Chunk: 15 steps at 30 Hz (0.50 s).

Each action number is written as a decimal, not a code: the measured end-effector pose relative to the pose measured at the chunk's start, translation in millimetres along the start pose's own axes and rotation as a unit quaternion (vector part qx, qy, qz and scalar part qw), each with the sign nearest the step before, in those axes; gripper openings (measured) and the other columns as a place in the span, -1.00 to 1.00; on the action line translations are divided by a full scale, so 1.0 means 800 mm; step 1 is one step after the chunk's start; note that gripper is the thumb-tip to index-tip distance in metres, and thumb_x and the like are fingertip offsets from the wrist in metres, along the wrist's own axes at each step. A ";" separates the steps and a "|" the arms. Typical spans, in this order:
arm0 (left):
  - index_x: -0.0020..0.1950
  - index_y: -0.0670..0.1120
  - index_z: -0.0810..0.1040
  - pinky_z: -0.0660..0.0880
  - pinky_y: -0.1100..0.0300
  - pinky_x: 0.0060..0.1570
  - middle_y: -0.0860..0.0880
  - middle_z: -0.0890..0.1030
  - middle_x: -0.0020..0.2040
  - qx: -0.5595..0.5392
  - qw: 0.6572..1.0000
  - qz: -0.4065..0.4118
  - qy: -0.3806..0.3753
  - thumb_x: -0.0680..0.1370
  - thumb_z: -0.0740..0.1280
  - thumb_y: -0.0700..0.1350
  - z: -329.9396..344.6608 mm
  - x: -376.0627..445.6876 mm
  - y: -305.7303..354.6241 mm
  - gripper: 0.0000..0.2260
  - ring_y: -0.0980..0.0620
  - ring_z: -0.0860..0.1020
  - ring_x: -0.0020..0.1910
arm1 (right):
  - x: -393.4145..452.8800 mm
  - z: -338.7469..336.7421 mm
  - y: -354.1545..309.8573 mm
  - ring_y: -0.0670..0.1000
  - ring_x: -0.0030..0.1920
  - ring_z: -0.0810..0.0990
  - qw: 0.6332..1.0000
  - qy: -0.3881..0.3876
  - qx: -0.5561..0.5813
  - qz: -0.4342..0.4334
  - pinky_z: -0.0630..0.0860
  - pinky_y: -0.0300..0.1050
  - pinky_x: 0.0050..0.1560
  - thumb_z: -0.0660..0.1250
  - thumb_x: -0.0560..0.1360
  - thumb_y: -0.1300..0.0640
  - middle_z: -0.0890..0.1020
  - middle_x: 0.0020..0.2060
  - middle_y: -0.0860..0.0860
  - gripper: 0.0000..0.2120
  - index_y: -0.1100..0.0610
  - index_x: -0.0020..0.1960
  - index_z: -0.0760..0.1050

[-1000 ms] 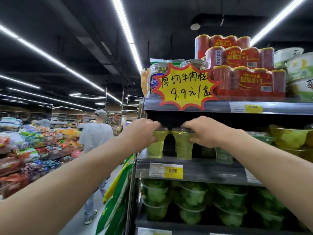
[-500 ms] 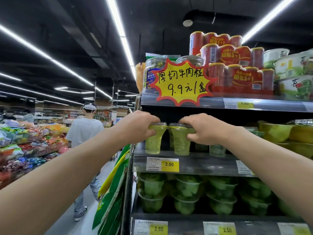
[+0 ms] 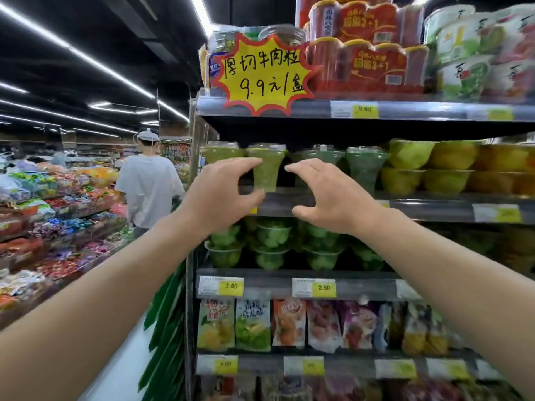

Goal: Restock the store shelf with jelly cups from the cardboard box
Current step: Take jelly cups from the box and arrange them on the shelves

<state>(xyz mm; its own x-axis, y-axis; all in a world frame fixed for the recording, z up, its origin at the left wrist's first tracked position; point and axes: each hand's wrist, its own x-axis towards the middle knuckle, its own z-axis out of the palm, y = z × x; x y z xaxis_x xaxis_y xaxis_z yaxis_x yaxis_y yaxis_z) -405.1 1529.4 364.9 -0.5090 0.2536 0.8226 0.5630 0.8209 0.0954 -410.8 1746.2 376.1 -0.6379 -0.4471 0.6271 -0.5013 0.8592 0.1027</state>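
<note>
Two light green jelly cups stand upright at the left end of the middle shelf [image 3: 434,208]: one [image 3: 222,151] at the corner, the other [image 3: 267,172] beside it. My left hand [image 3: 223,195] and my right hand [image 3: 327,195] hover in front of that shelf's edge, fingers spread and loosely curved, holding nothing. The second cup shows in the gap between them. Darker green cups [image 3: 365,169] stand to the right. No cardboard box is in view.
Yellow fruit cups [image 3: 451,166] fill the right of the same shelf. Above is a yellow price sign [image 3: 260,73] and red can packs [image 3: 370,62]. Green bowls [image 3: 270,247] sit one shelf down, snack bags lower. A person [image 3: 147,180] stands in the aisle on the left.
Both hands have let go of the two green cups and pulled back from the shelf. The cups now stand on the shelf. The view has tilted downward.
</note>
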 end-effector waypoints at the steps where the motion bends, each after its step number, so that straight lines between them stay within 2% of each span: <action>1: 0.44 -0.09 0.48 0.30 0.23 0.33 -0.04 0.55 0.36 -0.010 1.000 -0.010 -0.007 0.51 0.46 -0.05 0.008 -0.017 0.019 -0.49 0.00 0.48 0.37 | -0.024 0.003 0.006 0.03 0.45 0.28 1.000 -0.008 0.001 0.002 0.28 -0.06 0.44 0.42 0.48 -0.05 0.32 0.47 -0.03 -0.28 0.03 0.55 0.20; 6: 0.47 -0.05 0.45 0.22 0.36 0.31 0.01 0.51 0.40 -0.067 0.992 -0.094 -0.051 0.53 0.44 -0.04 0.066 -0.113 0.122 -0.48 0.07 0.43 0.40 | -0.165 0.025 0.047 0.02 0.48 0.24 0.997 -0.068 0.039 0.015 0.24 -0.10 0.45 0.41 0.49 -0.05 0.30 0.49 -0.02 -0.24 0.05 0.57 0.15; 9: 0.49 -0.02 0.41 0.16 0.46 0.26 0.06 0.48 0.42 -0.087 0.980 -0.150 -0.099 0.54 0.43 -0.01 0.116 -0.180 0.188 -0.48 0.11 0.39 0.42 | -0.270 0.045 0.077 0.03 0.50 0.22 0.987 -0.144 0.063 0.039 0.23 -0.10 0.44 0.39 0.51 -0.07 0.26 0.51 -0.03 -0.24 0.04 0.58 0.11; 15: 0.55 0.07 0.31 0.24 0.30 0.34 0.14 0.37 0.49 -0.138 0.927 -0.246 -0.248 0.58 0.37 0.07 0.201 -0.307 0.285 -0.45 0.12 0.33 0.47 | -0.452 0.100 0.111 0.00 0.54 0.13 0.935 -0.313 0.124 0.115 0.25 -0.07 0.44 0.37 0.54 -0.12 0.16 0.56 -0.08 -0.22 -0.03 0.60 0.02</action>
<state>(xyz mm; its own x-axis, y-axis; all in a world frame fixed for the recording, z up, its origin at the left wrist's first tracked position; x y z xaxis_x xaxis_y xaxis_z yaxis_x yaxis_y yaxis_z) -256.4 1736.6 94.5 -0.9465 0.1439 0.2890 0.2937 0.7554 0.5857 -271.4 1964.1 96.9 -0.9236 -0.3823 0.0274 -0.3792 0.9012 -0.2097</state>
